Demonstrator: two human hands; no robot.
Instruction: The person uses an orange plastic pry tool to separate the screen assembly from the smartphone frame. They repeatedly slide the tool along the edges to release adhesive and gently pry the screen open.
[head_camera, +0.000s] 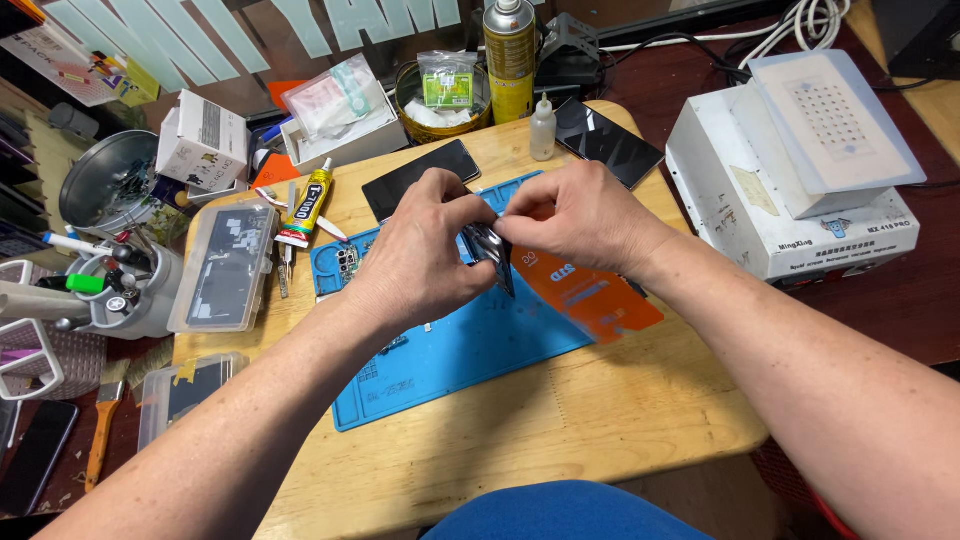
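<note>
Both grips, left hand (425, 255) and right hand (580, 215), are pinching a thin, dark, likely fragile phone part (493, 255) by its edges above the blue mat (450, 350) on the worktop (560, 410).

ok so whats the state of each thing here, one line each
left hand: closed on the dark part
right hand: pinching the dark part's top
dark part: held on edge above the blue mat
orange film: hanging loose by the part
glue tube: capped, lying flat
spray can: upright
plastic case: lid shut
</note>
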